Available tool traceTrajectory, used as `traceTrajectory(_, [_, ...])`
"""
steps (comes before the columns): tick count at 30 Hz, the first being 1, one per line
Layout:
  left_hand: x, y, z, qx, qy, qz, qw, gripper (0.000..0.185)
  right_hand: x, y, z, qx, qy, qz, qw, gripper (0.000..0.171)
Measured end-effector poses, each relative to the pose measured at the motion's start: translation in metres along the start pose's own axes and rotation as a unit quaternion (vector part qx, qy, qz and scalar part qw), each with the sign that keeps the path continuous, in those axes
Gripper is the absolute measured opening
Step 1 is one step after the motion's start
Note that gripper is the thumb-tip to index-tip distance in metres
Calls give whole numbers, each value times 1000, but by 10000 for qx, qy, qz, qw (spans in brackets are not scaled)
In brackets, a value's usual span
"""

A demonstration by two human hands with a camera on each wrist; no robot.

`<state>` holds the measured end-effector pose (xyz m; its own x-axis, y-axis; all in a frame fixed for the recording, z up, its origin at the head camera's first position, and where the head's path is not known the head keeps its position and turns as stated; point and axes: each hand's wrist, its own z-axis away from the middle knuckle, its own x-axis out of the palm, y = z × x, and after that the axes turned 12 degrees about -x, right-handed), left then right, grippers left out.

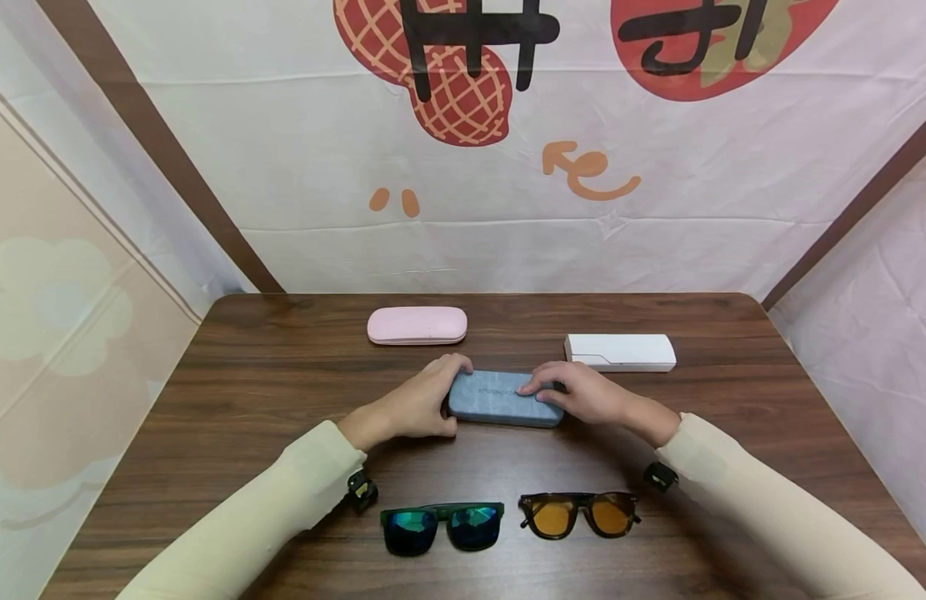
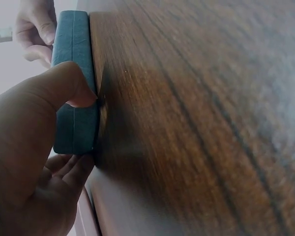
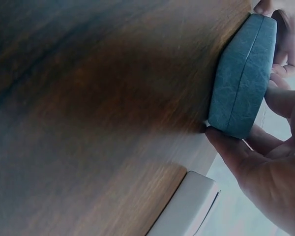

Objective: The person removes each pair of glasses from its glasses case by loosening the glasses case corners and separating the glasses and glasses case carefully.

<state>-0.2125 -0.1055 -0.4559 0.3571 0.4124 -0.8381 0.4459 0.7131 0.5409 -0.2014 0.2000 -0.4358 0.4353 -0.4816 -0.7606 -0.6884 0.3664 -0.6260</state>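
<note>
A closed blue-grey glasses case (image 1: 500, 407) with lettering on its lid lies flat on the wooden table. My left hand (image 1: 413, 407) grips its left end, the thumb at the front side and the fingers at the far side. At the other end, my right hand (image 1: 586, 393) holds the case, with fingertips on the lid and around the right end. The left wrist view shows the left thumb (image 2: 71, 83) pressed on the side of the case (image 2: 73, 37). In the right wrist view, fingers (image 3: 231, 147) touch the end of the case (image 3: 243, 78).
Behind the hands lie a pink glasses case (image 1: 417, 323) at left and a white case (image 1: 628, 352) at right. Nearer the front are sunglasses with blue-green mirrored lenses (image 1: 473, 527) and tortoiseshell glasses with amber lenses (image 1: 553, 518). A printed cloth (image 1: 305, 167) hangs behind the table.
</note>
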Motion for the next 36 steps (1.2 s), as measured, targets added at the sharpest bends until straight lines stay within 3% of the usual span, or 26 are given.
traceTrajectory(10, [0,3,4,-90,-40,125,9999,72,-2,-7,5,125,-229,266,9993,33])
traceTrajectory(16, [0,4,4,-30,-81,228,9997,76,-1,-8,4,66,-142,473,9988,44])
traceTrajectory(22, [0,5,2,5,48,105,9999,85,3,-12,4,236,-308,726,9966,51])
traceTrajectory(30, [1,9,0,-14,7,-30,10000,91,5,-19,4,543,-577,841,9933,81])
traceTrajectory(36, [1,10,-1,-58,-35,-79,9999,86,4,-17,5,529,-633,795,9934,88])
